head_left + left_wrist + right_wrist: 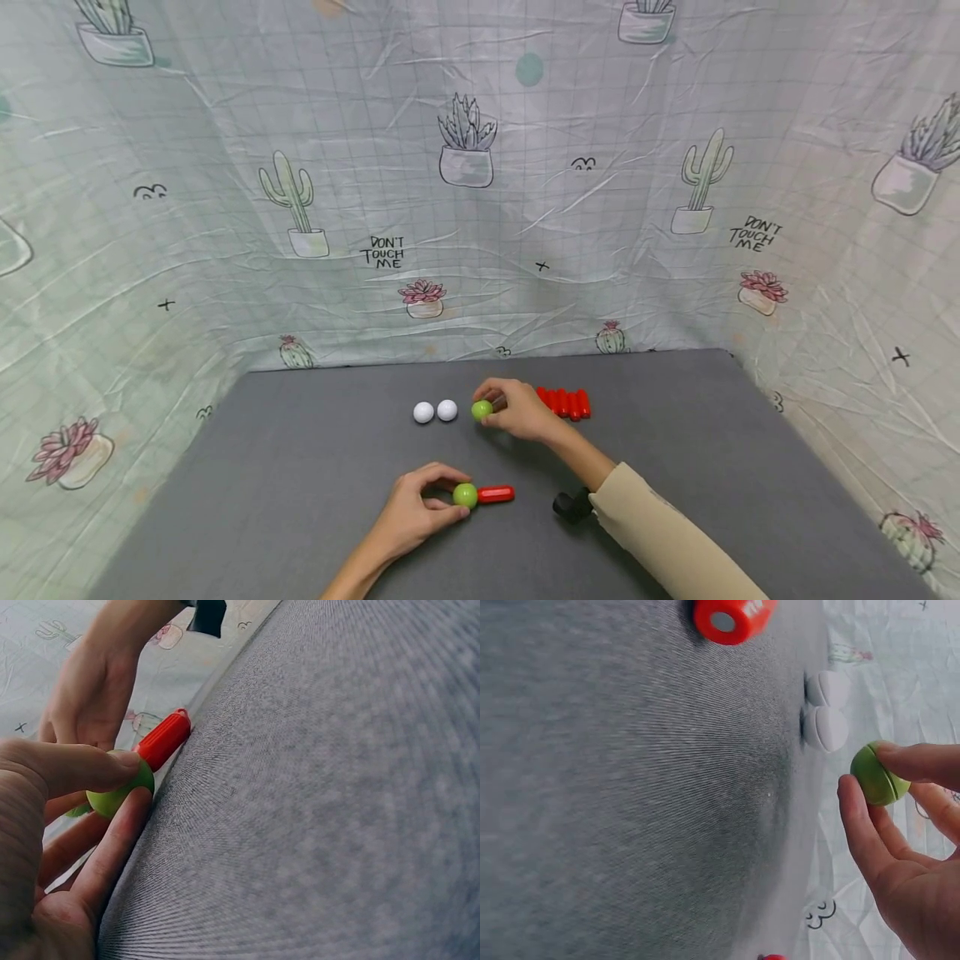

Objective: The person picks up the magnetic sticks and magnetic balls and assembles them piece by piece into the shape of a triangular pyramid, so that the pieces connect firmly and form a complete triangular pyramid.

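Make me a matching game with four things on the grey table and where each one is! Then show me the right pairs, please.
Things:
1. single red ridged cylinder
2. two small white balls
3. row of red cylinders
4. black object

Places:
A. partly hidden by the beige sleeve
B. right beside the round green ball in the left hand
C. left of the other green ball, pinched by the right hand
D. partly hidden behind the right hand

Right pairs: 1-B, 2-C, 3-D, 4-A
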### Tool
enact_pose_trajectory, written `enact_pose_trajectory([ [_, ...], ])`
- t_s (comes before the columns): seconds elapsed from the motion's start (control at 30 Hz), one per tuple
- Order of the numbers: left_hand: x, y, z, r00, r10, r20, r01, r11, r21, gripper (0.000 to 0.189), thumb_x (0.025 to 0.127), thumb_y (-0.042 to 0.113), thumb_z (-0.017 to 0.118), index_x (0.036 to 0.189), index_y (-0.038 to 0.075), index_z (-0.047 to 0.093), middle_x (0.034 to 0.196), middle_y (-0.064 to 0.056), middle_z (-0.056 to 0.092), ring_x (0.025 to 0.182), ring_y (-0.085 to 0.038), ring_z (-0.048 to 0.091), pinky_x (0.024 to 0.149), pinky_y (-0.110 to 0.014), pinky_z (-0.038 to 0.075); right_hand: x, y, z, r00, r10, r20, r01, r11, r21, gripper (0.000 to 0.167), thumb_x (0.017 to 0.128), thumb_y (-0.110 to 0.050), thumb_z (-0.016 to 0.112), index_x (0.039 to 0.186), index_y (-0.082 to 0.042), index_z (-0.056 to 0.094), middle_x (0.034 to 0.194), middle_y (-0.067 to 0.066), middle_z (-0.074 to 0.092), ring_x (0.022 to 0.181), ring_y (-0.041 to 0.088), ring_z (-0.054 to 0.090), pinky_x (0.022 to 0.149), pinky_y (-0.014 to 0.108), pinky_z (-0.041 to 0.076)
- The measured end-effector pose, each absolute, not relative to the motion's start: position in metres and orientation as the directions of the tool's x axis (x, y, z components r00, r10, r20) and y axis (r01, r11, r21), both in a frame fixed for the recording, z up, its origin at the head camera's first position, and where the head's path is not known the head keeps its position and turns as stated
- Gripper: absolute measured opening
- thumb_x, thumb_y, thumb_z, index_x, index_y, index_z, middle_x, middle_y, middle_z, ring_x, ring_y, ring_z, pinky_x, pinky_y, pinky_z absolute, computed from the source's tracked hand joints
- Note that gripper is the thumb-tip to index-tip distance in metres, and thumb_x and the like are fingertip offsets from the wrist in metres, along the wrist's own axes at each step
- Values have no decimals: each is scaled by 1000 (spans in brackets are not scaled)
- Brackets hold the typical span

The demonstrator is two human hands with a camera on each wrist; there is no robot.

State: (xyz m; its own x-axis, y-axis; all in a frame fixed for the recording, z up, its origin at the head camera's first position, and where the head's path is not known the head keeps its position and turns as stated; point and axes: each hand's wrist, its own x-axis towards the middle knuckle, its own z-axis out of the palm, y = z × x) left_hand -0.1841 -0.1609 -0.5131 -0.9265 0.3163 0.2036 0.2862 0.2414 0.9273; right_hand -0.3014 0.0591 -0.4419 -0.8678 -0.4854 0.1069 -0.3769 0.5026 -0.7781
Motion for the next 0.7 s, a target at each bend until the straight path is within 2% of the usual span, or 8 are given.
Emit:
enact_pose_trajectory([
  [0.17,-184,-161,-514,-924,322,205,289,239,927,38,79,11,90,113,8,76,109,-10,73,97,-10,70,78,-26,63,-292,69,-443,-855,-508,102,-375,471,-799,27,89,-2,77,115,-9,72,118,12,71,108,33,70,90,45,61],
  [0.4,-183,-161,-516,-914,328,238,312,195,930,42,77,11,91,114,5,74,110,-13,73,96,-10,71,77,-29,64,-277,81,-444,-840,-531,108,-395,462,-794,27,89,-4,77,114,-12,71,118,9,72,107,30,70,91,44,60],
  [0.7,-185,-160,-515,-930,307,204,275,212,938,42,75,13,93,112,6,76,109,-12,74,95,-9,71,75,-28,64,-261,97,-449,-816,-565,123,-416,425,-804,26,90,-3,76,115,-10,70,115,6,72,109,27,68,97,48,58],
])
